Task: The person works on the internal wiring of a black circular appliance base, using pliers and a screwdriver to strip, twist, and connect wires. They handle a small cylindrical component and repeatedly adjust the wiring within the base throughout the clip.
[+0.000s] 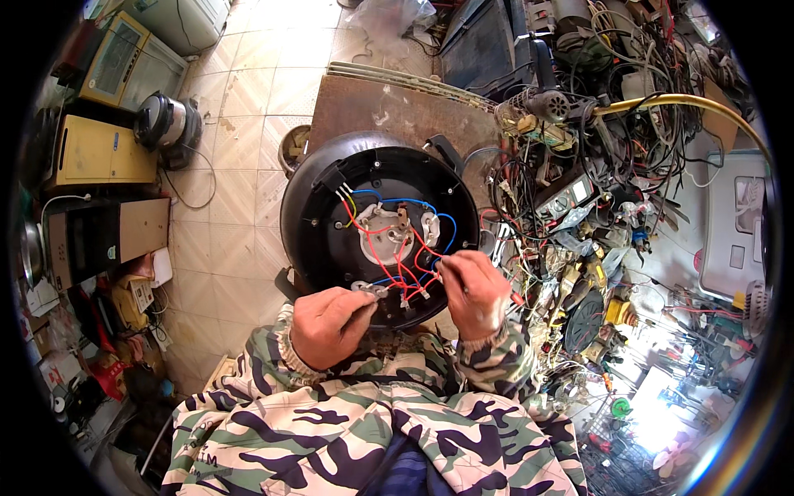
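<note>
A black round appliance shell [318, 252] lies open side up in front of me, with a metal centre plate [370, 248] and red, blue and yellow wires. My left hand [329, 325] is pinched at its near-left rim on a small metal piece [364, 286], partly hidden by my fingers. My right hand [475, 295] is pinched on red wire [430, 248] at the right of the shell. Several loose wire ends with connectors [423, 291] hang between my hands.
The shell is on a brown board [389, 107]. A dense pile of cables, tools and a multimeter [565, 194] lies to the right. Appliances, including a pressure cooker [160, 120], line the left beside a tiled floor [223, 215]. A metal pot [294, 147] stands behind the shell.
</note>
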Demonstrator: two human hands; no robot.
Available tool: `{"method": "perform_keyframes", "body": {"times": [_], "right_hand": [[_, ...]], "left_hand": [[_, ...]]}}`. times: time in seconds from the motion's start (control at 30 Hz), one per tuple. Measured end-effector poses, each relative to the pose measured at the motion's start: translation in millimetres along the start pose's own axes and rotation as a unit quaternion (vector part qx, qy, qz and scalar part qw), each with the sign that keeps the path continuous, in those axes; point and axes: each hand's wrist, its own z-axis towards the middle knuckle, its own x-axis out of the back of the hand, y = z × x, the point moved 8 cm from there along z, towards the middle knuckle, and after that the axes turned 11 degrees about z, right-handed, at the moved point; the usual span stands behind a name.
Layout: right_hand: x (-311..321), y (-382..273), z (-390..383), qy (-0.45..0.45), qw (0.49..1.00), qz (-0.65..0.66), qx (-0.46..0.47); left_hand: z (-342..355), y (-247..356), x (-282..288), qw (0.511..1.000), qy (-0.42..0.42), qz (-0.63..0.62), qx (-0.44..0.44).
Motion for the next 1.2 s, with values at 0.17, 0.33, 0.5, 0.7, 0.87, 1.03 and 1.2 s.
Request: {"method": "perform_keyframes", "body": {"times": [0.17,0.33,0.5,0.7,0.87,1.03,1.2], "right_hand": [[-10.9,28.5,22.1,-0.027,0.999,-0.029,0.001],[-24.5,24.0,32.4,-0.080,0.996,-0.029,0.004],[-29.5,24.5,35.4,-0.106,0.992,-0.065,-0.011],[-31.5,24.3,36.8,-0.117,0.990,-0.079,-0.025],[-29.9,24.9,36.0,-0.096,0.994,-0.052,-0.020],[-34.6,23.3,36.9,-0.124,0.985,-0.113,-0.042],[-37.3,25.2,41.1,-0.161,0.977,-0.134,-0.040]], "left_hand": [[0.0,-10.7,-11.6,1.000,0.009,0.021,-0.021],[0.1,-11.4,-8.6,0.999,0.018,0.030,-0.021],[1.5,-11.9,-10.0,0.999,0.018,0.034,-0.025],[2.9,-11.2,-8.4,0.999,0.018,0.033,-0.027],[3.9,-11.4,-7.4,0.999,0.014,0.033,-0.032],[2.2,-12.7,-7.6,0.999,0.025,0.026,-0.036],[2.2,-12.9,-7.4,0.999,0.028,0.029,-0.035]]}}
